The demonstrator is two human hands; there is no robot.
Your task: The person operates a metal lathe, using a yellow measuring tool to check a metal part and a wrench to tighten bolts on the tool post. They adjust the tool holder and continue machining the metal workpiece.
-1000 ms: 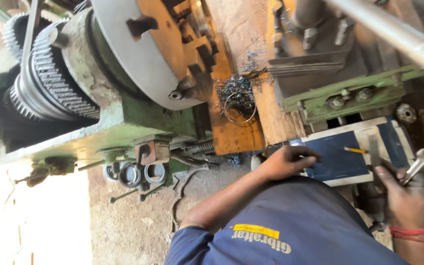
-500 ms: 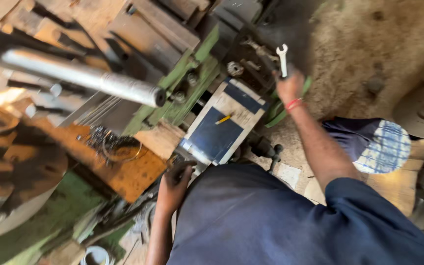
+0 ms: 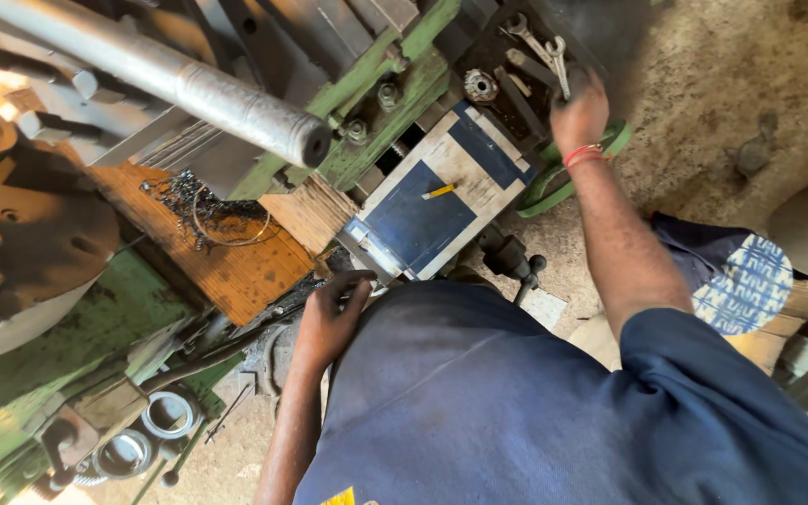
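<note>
While gripped upright: right hand (image 3: 580, 110) | spanner (image 3: 556, 58), steel, double-ended

Steel spanner (image 3: 556, 58) (upright) in hand (image 3: 580, 112).

Your right hand (image 3: 580, 110) reaches out over the dark tool tray and its fingers (image 3: 568, 82) close around a spanner (image 3: 556, 58); a second spanner (image 3: 526, 33) lies just beside it. A red band sits on that wrist. Your left hand (image 3: 329, 313) rests at the near edge of the blue-and-white carriage plate (image 3: 437, 201), where a small yellow stub (image 3: 440, 191) lies. A grey steel bar (image 3: 170, 79) juts across the green lathe bed (image 3: 381, 112), with metal swarf (image 3: 200, 201) on the orange wooden board (image 3: 236, 266).
</note>
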